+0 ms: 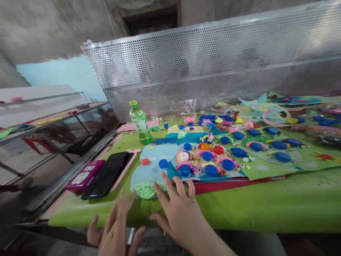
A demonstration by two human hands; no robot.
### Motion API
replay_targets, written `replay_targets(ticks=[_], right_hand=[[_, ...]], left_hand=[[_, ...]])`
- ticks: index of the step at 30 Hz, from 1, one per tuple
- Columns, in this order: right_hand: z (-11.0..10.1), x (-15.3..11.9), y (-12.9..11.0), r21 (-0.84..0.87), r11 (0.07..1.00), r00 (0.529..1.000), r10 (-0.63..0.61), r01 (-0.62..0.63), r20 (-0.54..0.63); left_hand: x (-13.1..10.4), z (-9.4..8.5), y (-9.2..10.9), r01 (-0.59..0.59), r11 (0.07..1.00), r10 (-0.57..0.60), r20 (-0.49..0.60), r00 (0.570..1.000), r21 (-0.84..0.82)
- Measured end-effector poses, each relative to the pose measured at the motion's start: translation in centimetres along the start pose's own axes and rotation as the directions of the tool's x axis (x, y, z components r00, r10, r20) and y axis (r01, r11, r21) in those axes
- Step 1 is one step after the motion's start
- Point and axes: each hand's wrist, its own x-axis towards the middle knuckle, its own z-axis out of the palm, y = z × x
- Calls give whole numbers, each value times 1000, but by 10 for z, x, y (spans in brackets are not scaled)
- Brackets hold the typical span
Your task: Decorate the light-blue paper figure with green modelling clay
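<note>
White lettering on a purple packet (85,176) and print on a green-capped bottle (141,125) are too blurred to read. On a green-covered table (255,206), before a perforated metal panel (149,67) and grey wall (53,28), lies a light-blue sheet (153,174) edged with green clay (143,191). The right hand (181,208), fingers spread, overlaps its lower edge; the left hand (114,231), also spread, is just beside. Both are empty.

light-blue wavy-edged sheet (151,174) lying flat, bumpy light-green strip (145,191) along its six o'clock edge, orange disc (145,162) toward nine o'clock, blue disc (163,163) toward three o'clock
</note>
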Motion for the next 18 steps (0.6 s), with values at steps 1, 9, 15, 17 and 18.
replay_targets(ticks=[1,9,15,17,18], right_hand=[[1,2,-1,6,1000,1000,10,-10,16],[-7,2,-3,110,993,989,-46,31,137],[-8,8,-1,212,973,957,28,-92,287],[-7,11,-4,237,960,941,62,-146,332],[-6,12,-5,241,956,938,77,-166,339]], left_hand=[[3,1,1,-4,1000,4,-2,1000,-17],[36,-5,-1,-25,1000,26,-107,994,8],[37,-10,1,-148,989,150,-65,987,24],[33,-7,3,-146,989,146,-45,988,0],[30,-4,3,-145,989,144,-40,989,-16]])
